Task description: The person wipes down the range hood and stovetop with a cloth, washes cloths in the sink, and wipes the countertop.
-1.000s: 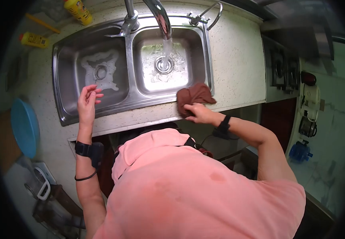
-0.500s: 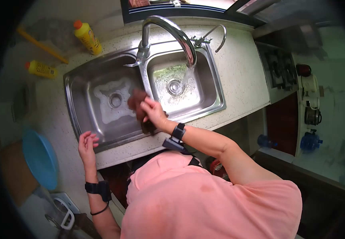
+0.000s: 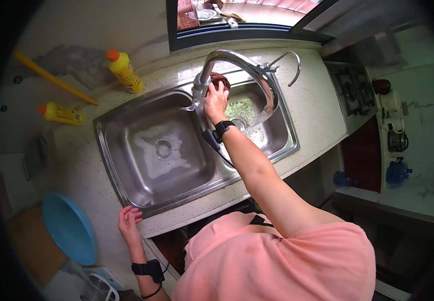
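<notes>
My right hand [image 3: 216, 102] reaches across the sink to the base of the chrome faucet [image 3: 200, 90]. Its fingers press on a bunched brown cloth [image 3: 220, 80] at the sink's back rim, partly hidden by the faucet neck. Water runs from the spout into the right basin [image 3: 283, 123]. My left hand [image 3: 129, 220] is by the front left corner of the left basin [image 3: 121, 150], its fingers loosely bent and apart, holding nothing.
Two yellow bottles with red caps, one upright [image 3: 125, 72] and one farther left [image 3: 61, 114], are left of the sink. A yellow stick [image 3: 56, 78] leans near them. A blue basin [image 3: 69, 228] stands at left. A small tap [image 3: 293, 70] rises behind; a gas stove [image 3: 352, 90] is at right.
My right hand has carried the brown cloth from the front of the divider to the faucet base at the back. My left hand stays near the sink's front left corner; the view has shifted.
</notes>
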Tool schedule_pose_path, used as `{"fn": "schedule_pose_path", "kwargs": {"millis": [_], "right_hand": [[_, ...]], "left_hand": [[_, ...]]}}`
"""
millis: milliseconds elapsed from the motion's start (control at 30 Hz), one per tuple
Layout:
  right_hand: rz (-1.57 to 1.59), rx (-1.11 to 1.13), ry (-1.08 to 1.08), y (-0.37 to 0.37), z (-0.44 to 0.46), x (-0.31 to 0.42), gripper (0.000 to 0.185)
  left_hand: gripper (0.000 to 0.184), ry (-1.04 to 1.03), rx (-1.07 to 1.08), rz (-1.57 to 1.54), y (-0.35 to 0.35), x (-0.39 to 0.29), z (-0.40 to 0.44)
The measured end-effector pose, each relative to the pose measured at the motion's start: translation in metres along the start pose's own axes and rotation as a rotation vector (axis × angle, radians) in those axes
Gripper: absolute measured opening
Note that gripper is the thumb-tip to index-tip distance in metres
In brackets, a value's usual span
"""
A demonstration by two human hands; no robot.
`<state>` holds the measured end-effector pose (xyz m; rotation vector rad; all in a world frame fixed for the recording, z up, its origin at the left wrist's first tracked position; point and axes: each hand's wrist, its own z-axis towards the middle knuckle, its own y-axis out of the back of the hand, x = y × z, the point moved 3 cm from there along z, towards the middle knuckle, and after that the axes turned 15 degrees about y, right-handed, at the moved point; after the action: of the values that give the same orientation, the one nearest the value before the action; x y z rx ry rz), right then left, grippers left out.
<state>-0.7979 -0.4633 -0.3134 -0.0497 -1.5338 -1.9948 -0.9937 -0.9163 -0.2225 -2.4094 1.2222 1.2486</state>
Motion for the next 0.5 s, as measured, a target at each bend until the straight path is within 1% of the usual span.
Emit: {"fn": "schedule_pose_path", "kwargs": {"millis": [33, 67, 100, 167, 267, 300, 367, 400, 433, 467, 500], "right_hand": [[0.022, -0.01, -0.018, -0.001, -0.006, 0.005, 0.042], [0.053, -0.084, 0.023, -0.004, -0.015, 0.009, 0.047], [0.06, -0.084, 0.048, -0.006, -0.023, 0.011, 0.05], [0.126, -0.036, 0.058, -0.004, -0.034, 0.01, 0.042], [0.042, 0.153, 0.001, 0.001, -0.053, 0.024, 0.022], [-0.006, 0.189, 0.044, 0.0, -0.058, 0.024, 0.027], [-0.181, 0.141, 0.193, -0.008, -0.057, 0.03, 0.024], [-0.295, 0.268, 0.215, -0.021, -0.051, 0.032, 0.022], [-0.407, 0.402, 0.229, -0.033, -0.049, 0.034, 0.021], [-0.432, 0.426, 0.241, -0.032, -0.048, 0.045, 0.017], [-0.353, 0.429, 0.128, -0.014, -0.049, 0.066, 0.02]], "left_hand": [[0.022, 0.004, -0.003, -0.016, 0.002, 0.0, -0.001], [0.022, 0.009, 0.0, -0.031, 0.003, -0.001, -0.002], [0.022, 0.009, 0.003, -0.051, 0.002, -0.001, 0.0], [0.022, 0.007, 0.029, -0.072, 0.0, 0.001, 0.005], [0.022, 0.01, 0.078, -0.083, -0.008, 0.004, 0.014], [0.022, 0.01, 0.095, -0.079, -0.011, 0.003, 0.017], [0.022, 0.002, 0.118, -0.082, -0.016, -0.003, 0.023], [0.022, 0.0, 0.131, -0.08, -0.018, -0.005, 0.026], [0.022, -0.007, 0.141, -0.073, -0.019, -0.008, 0.027], [0.021, -0.017, 0.151, -0.067, -0.021, -0.013, 0.029], [0.021, -0.033, 0.16, -0.066, -0.026, -0.019, 0.033]]}}
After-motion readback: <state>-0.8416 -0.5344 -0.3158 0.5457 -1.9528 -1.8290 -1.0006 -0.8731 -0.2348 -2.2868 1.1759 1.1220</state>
